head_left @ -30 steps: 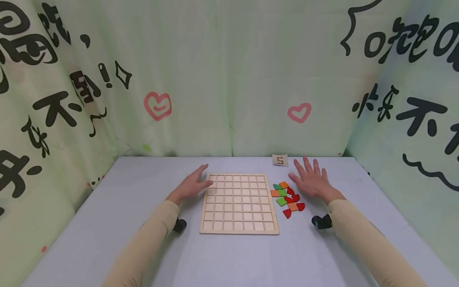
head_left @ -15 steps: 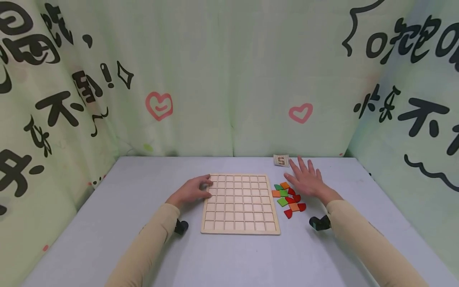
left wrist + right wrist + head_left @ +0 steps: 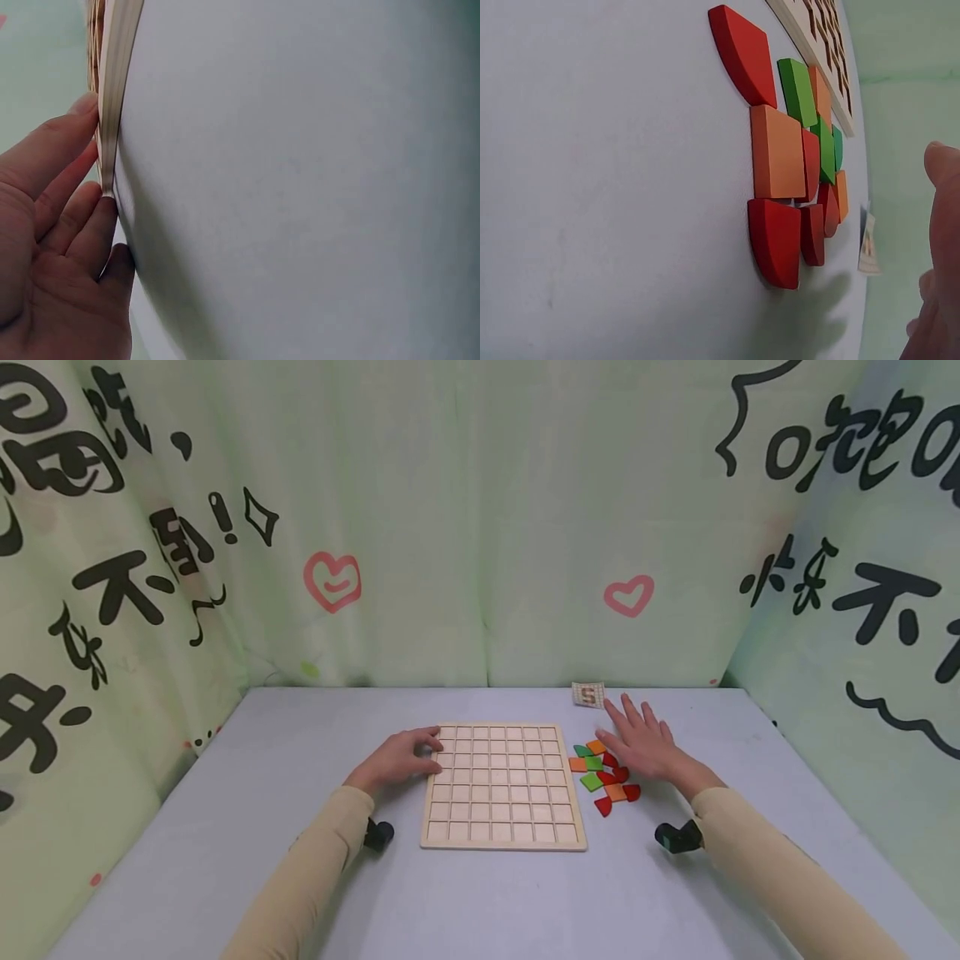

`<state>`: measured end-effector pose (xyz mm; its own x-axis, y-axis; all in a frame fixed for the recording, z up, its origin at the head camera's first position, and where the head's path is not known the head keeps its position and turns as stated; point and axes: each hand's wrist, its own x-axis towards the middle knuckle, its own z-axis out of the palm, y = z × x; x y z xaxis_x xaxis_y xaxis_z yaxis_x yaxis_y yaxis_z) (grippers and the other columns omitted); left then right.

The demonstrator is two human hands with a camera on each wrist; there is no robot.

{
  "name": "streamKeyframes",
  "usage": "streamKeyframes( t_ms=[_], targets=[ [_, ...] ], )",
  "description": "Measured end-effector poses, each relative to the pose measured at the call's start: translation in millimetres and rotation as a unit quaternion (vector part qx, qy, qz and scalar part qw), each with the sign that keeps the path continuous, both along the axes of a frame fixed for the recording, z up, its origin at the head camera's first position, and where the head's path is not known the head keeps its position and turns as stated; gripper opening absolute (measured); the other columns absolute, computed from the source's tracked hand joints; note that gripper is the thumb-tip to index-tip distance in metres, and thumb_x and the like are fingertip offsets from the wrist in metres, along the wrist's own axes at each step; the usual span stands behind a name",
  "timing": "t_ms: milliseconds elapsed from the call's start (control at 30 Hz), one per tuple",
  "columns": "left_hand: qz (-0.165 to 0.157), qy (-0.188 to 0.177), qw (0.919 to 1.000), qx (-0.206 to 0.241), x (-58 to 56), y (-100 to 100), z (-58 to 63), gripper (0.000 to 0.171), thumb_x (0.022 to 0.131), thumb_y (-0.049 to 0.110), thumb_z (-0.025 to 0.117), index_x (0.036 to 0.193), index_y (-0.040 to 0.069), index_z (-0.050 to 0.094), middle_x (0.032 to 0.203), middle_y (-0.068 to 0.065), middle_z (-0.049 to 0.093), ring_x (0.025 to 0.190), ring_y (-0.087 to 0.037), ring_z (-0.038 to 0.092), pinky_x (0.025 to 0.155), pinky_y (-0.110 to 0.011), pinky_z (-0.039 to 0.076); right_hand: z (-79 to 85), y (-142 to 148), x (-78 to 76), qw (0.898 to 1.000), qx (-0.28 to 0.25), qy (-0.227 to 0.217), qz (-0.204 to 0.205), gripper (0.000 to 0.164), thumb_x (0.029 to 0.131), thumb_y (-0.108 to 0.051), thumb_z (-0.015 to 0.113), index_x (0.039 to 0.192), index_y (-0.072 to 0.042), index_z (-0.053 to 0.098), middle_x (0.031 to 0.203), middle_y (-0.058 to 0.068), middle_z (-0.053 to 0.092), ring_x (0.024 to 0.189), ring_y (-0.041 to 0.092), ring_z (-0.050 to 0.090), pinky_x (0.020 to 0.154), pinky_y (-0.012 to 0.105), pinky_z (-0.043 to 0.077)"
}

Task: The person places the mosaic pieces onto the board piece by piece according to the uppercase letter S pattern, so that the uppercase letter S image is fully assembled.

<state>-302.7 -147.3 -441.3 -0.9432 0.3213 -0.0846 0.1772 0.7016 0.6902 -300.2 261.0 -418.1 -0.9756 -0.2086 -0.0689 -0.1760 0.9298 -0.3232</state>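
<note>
The head view shows a pale wooden board (image 3: pixel 498 833) lying flat on a white table (image 3: pixel 480 910), between the person's two hands. Thin raised strips divide its face into rows of small square compartments, and a smooth, plain rim with softly rounded corners frames them. The left wrist view gives its side as a light band of wood with straight lines running along it.

The left hand (image 3: pixel 397 757) is at the board's far left part; thumb and fingers are apart, loosely bent, their tips touching the rim.

Just beside the board's right rim lies a cluster of flat, glossy pieces (image 3: pixel 615 792): five red, three orange and three green, one of the greens darker and bluer. The reds have one curved side, like cut wedges; the oranges look square. In the right wrist view they show thick, clean edges, and many touch their neighbours.

The right hand (image 3: pixel 643 750) hangs over the table just beside the cluster, its fingers straight and spread apart. Near its fingertips, toward the far edge, lies a small checked packet (image 3: pixel 588 695) with a brown mark.
</note>
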Motion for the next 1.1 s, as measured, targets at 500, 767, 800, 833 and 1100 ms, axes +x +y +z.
streamKeyframes(
  t_ms=[500,767,800,833,1100],
  targets=[
    [-0.023,0.012,0.9996,0.006,-0.7,-4,-0.3,0.027,0.087,0.017,0.077,0.112,0.010,0.072,0.154,-0.005,0.050,0.148,-0.031,0.037,0.122,-0.047,0.031,-8.2,6,-0.4,0.999,-0.008,0.041,0.014,0.058,0.096,-0.028,0.064,0.143,0.003,0.049,0.154,0.032,0.035,0.140,0.053,0.031,0.111,0.071,0.033],
    [-0.021,0.007,0.9997,0.005,-0.2,-3,-1.8,0.027,0.087,0.017,0.077,0.112,0.010,0.072,0.154,-0.006,0.049,0.149,-0.031,0.035,0.122,-0.047,0.030,-10.9,3,3.0,0.998,-0.052,0.034,0.014,0.043,0.094,-0.016,0.066,0.132,0.004,0.059,0.137,0.029,0.054,0.129,0.047,0.047,0.107,0.062,0.044],
    [-0.021,0.006,0.9998,0.005,0.1,-3,-1.4,0.026,0.087,0.017,0.077,0.112,0.010,0.072,0.155,-0.006,0.048,0.149,-0.031,0.035,0.122,-0.047,0.030,-11.1,2,3.2,0.998,-0.055,0.032,0.014,0.043,0.094,-0.016,0.065,0.132,0.004,0.058,0.137,0.029,0.055,0.128,0.046,0.049,0.106,0.062,0.045],
    [-0.020,0.006,0.9998,0.006,0.4,-3,-1.0,0.026,0.087,0.016,0.077,0.112,0.010,0.071,0.155,-0.006,0.048,0.149,-0.031,0.035,0.122,-0.047,0.030,-11.3,2,3.4,0.998,-0.056,0.030,0.015,0.043,0.095,-0.015,0.065,0.132,0.004,0.058,0.136,0.029,0.055,0.127,0.045,0.050,0.106,0.061,0.046],
    [-0.025,0.010,0.9996,0.005,1.2,-3,0.5,0.027,0.087,0.016,0.076,0.113,0.010,0.071,0.155,-0.006,0.048,0.149,-0.031,0.035,0.122,-0.046,0.030,-14.0,-2,2.9,0.997,-0.070,0.014,0.010,0.044,0.096,-0.016,0.065,0.135,0.004,0.056,0.133,0.026,0.058,0.122,0.042,0.054,0.104,0.057,0.049]
  ],
)
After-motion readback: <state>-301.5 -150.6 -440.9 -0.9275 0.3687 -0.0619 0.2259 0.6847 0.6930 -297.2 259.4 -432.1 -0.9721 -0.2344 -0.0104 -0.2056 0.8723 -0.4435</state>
